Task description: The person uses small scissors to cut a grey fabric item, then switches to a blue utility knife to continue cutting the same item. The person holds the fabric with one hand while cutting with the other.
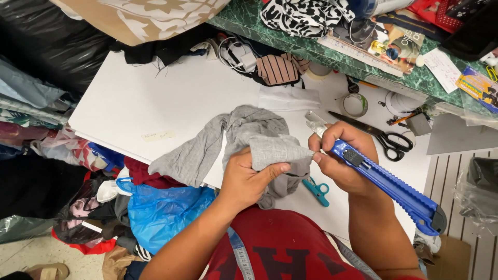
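The soft grey knitted fabric garment (244, 140) lies partly on the white flat board tabletop (155, 98) and is partly lifted above its near edge. A folded corner of it is gripped in the left hand (249, 179), with the thumb pressed over the top of the fold and the fingers curled shut beneath it. The blue plastic snap-off utility knife (386, 184) is held in the right hand (342, 161); the fingers are wrapped closed around the front of the handle, and the thumb and forefinger tips meet at the pointed end of the fold. The exposed silver blade (315, 124) projects up and away from the fingers.

The garment is judged to be light, limp and stretchy. It does not hold a shape and sags wherever it is unsupported, as the sleeve trailing toward the left edge shows. It is not fragile or slippery, but a knit is expected to distort when pulled. Hold is best taken close to the working point, on the folded edge, with the cloth kept taut between both hands and the fingers kept behind the blade.

Black-handled steel scissors (386, 139), small teal thread snips (317, 190) and a roll of tape (355, 105) lie on the tabletop nearby.
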